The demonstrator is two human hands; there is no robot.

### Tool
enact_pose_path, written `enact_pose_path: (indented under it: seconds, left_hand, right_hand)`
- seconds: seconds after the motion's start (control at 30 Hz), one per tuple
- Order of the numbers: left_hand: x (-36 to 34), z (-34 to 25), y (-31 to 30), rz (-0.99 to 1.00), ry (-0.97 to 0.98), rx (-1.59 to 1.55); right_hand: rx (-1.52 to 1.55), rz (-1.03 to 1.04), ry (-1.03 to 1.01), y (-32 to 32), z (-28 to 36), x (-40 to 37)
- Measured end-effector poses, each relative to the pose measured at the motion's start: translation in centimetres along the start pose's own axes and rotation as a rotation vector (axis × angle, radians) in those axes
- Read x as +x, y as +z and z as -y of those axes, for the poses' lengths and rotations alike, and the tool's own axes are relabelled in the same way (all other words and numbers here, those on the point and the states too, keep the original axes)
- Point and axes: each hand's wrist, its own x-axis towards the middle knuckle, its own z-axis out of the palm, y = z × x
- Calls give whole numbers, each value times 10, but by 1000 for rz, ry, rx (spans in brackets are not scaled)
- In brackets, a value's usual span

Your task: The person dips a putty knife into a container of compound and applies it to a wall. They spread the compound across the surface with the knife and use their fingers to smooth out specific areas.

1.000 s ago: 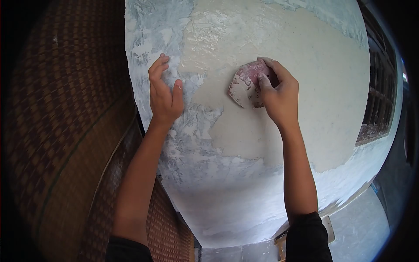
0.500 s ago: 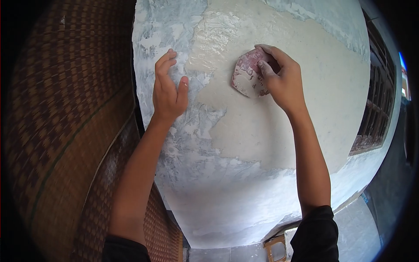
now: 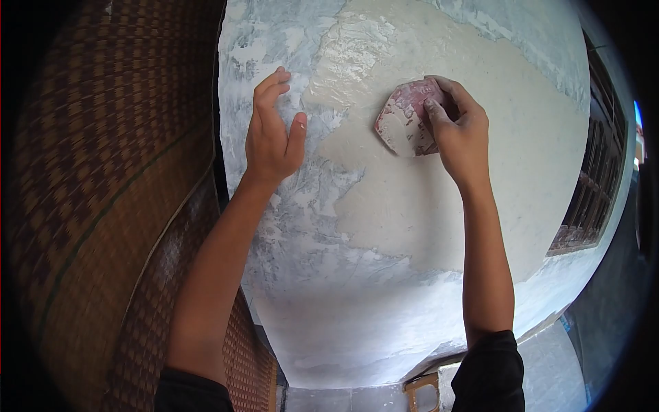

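Since a second ago, the right hand point(image 3: 463, 130) has climbed the wall point(image 3: 329, 312), carrying the reddish flat tool point(image 3: 406, 123) with it, so the glossy patch point(image 3: 353, 51) up and to the left of that hand now lies nearer. The left hand point(image 3: 273, 141) has edged up too, and more of a wooden frame point(image 3: 412, 393) shows far below the right hand.

Scraper point(image 3: 406, 122): flat, angular, reddish; we see pale paste smeared across it, held slantwise in our right fingers point(image 3: 434, 110).
Plaster coat point(image 3: 405, 206): beige, ragged-edged, glossy at upper left, spread over our wall point(image 3: 329, 309).
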Motion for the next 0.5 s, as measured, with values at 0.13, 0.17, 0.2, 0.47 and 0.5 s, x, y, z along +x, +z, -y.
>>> enact_pose_path:
  seconds: [0.13,0.17,0.2,0.47,0.5]
  left_hand:
    - [1,-3,0,17,-21,-6]
    - [1,-3,0,20,-15,-11]
    - [1,-3,0,22,-15,-10]
    - [1,-3,2,32,-16,-16]
    - [1,-3,2,29,-21,-15]
  right_hand:
    - [-3,78,-9,26,1,-34]
    - [-56,64,-23,30,-2,-40]
    - [-9,-4,51,30,-4,-43]
    - [161,-226,233,34,-9,-57]
    - [60,-164,249,34,7,-55]
